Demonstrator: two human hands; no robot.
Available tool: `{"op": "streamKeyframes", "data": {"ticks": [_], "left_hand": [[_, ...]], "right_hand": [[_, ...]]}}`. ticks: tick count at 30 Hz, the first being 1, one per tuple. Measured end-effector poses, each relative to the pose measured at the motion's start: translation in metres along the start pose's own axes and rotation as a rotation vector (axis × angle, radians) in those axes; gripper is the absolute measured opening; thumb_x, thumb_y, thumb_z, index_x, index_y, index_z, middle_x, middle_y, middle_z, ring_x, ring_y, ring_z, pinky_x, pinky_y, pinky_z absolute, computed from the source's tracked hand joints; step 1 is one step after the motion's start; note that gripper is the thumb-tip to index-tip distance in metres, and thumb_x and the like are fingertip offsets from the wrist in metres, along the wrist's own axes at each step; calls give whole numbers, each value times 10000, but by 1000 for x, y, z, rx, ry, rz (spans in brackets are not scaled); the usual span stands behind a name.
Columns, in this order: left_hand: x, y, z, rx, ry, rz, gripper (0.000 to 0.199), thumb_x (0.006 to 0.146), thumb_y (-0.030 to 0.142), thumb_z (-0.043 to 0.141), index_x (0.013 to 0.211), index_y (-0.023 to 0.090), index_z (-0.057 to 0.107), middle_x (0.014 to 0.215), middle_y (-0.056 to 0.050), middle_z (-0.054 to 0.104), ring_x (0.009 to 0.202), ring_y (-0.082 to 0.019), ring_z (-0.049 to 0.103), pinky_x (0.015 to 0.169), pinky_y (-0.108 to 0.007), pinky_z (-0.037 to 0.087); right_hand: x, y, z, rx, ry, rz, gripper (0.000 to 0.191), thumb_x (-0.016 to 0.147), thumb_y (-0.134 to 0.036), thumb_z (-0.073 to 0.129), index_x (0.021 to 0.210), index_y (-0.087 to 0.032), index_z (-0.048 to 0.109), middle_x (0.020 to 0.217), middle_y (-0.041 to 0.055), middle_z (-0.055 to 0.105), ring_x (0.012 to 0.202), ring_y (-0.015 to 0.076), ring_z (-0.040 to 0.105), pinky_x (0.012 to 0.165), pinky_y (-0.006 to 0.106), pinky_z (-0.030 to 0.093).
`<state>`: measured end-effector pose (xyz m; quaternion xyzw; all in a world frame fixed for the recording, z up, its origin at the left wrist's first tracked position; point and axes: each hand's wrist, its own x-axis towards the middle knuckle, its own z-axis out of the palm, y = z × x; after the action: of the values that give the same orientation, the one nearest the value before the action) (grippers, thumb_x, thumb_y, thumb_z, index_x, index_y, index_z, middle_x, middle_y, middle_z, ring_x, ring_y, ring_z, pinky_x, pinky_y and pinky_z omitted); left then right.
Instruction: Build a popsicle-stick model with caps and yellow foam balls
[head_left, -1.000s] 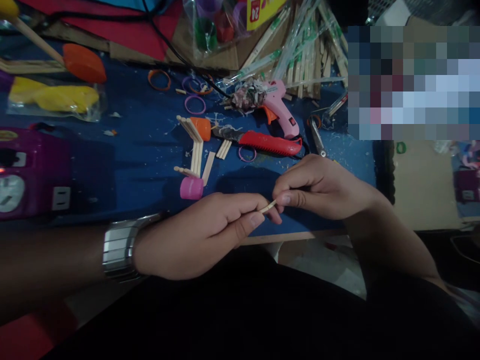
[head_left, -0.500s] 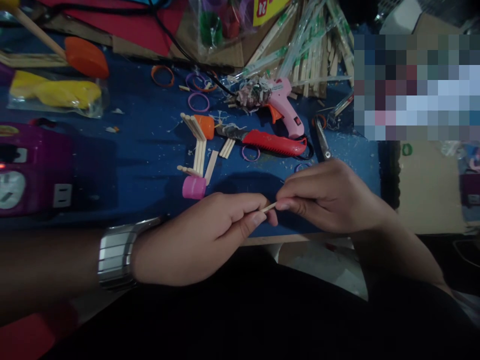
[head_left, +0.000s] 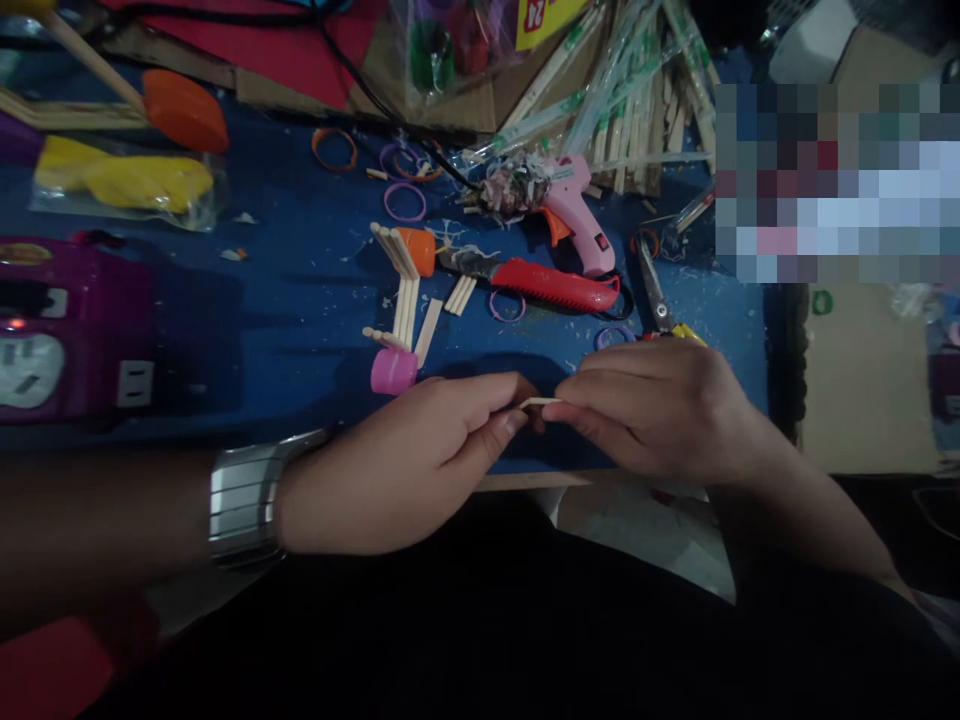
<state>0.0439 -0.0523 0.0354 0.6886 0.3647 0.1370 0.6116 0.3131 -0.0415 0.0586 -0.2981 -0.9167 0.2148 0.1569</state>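
Note:
Between my two hands is a small wooden stick (head_left: 541, 401), bent at an angle near its left end. My left hand (head_left: 420, 450), with a metal watch at the wrist, pinches the left end between thumb and fingers. The right end is pinched by my right hand (head_left: 652, 405). Beyond my left hand stands a piece made of joined wooden sticks (head_left: 405, 305), with a pink ring (head_left: 394, 371) and an orange ring (head_left: 417, 252) at its ends. A loose flat stick (head_left: 430, 332) lies beside it.
A pink glue gun (head_left: 581, 215), a red-handled tool (head_left: 559, 287) and scissors (head_left: 654, 285) lie beyond my hands. At the left are a purple box (head_left: 67, 340) and a yellow bagged item (head_left: 124, 175). Bundled sticks (head_left: 622, 130) lie at the back.
The stick, straight before, now shows a bend. My right hand has shifted slightly, and the yellow part of the scissors now shows behind it. The whole view has moved a little.

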Motion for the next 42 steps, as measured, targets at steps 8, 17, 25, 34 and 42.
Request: {"op": "streamKeyframes", "data": {"ticks": [8,17,25,34,42], "left_hand": [[2,0,-2,15,21,41,335,1232,374,494,980,221,654,755,53,590,653,-125,530,692,-259,474],[-4,-1,0,-107,-36,5,312,1247,418,509,1166,227,742,683,77,552,566,-116,481,600,-247,434],[-5,2,-1,-117,-82,-15,399,1242,409,502,998,219,755,651,60,552,576,-116,498,569,-235,429],[-7,3,-1,-179,-89,-13,420,1252,475,504,1018,220,742,648,55,541,595,-128,495,553,-242,424],[-12,11,-7,-16,-98,141,303,1213,308,493,1074,227,750,821,30,723,710,-134,642,701,-278,492]], "right_hand": [[3,11,-5,129,-51,40,353,1266,-420,602,1031,-230,785,858,26,762,733,179,649,678,336,427],[4,20,-4,326,-54,21,320,1257,-421,628,1065,-232,800,915,22,754,781,165,671,728,313,472],[4,24,0,378,-11,-3,227,1211,-402,730,1086,-241,831,927,22,790,810,164,722,744,296,527],[4,30,-3,312,171,87,292,1174,-527,761,1066,-287,887,960,64,855,863,233,807,810,359,646],[8,44,1,456,247,68,261,1191,-441,749,1077,-245,880,946,43,858,716,157,738,753,303,614]]}}
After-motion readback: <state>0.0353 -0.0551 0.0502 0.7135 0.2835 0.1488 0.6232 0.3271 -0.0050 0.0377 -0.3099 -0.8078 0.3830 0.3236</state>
